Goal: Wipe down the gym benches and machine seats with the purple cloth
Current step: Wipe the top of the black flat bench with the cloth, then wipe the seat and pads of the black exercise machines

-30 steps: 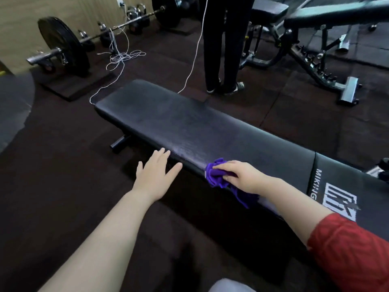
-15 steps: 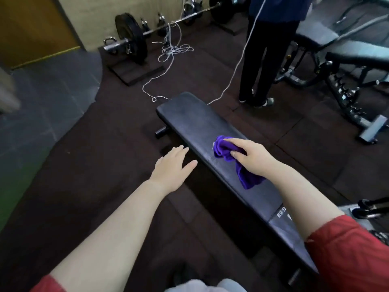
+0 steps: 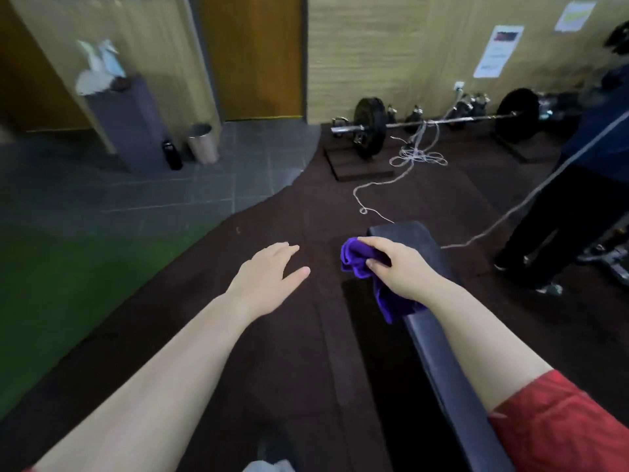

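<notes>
A black padded flat bench (image 3: 432, 338) runs from the lower right up to the middle of the head view. My right hand (image 3: 398, 267) grips the bunched purple cloth (image 3: 360, 264) at the bench's left edge, near its far end. Part of the cloth hangs below my wrist. My left hand (image 3: 269, 274) hovers open over the dark rubber floor, left of the bench, with fingers spread and nothing in it.
A loaded barbell (image 3: 439, 122) lies by the wooden wall, with a tangled white cord (image 3: 415, 158) trailing toward the bench. A person in dark trousers (image 3: 558, 212) stands at the right. A metal bin (image 3: 202, 143) and a dark bottle (image 3: 172, 155) stand at the far left.
My right hand has slid the cloth along the bench toward its far end. The view has swung left and up, and my left hand stayed open beside the bench.
</notes>
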{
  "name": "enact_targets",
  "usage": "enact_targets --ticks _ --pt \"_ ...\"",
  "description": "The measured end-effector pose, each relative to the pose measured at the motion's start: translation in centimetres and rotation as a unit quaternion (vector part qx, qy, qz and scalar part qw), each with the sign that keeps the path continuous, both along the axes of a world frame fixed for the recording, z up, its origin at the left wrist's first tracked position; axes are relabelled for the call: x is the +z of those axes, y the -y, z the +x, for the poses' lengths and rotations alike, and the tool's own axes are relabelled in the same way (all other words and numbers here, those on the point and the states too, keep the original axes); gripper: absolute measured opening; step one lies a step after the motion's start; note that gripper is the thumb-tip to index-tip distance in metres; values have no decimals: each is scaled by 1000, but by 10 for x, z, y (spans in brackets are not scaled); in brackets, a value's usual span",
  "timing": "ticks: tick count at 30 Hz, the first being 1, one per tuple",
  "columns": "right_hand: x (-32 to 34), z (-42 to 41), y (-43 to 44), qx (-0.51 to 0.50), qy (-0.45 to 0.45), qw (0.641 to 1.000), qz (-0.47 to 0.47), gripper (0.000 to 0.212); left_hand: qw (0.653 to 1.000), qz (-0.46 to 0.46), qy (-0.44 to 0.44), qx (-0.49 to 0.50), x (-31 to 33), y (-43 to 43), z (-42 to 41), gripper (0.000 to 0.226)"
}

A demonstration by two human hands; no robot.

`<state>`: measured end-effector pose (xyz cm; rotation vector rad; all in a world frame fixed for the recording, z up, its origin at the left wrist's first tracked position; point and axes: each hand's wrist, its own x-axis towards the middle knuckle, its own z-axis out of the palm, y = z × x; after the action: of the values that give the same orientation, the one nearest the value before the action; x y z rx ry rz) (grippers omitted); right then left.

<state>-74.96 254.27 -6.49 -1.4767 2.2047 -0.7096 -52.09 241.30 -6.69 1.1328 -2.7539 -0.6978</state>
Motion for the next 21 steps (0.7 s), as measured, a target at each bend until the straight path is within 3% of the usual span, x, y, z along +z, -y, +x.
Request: enact_targets --ticks 12,21 --pt "17 188 315 274 -21 962 4 44 962 -23 18 271 17 181 232 58" --pt "23 390 479 464 0 885 50 36 875 11 32 483 18 230 402 55"
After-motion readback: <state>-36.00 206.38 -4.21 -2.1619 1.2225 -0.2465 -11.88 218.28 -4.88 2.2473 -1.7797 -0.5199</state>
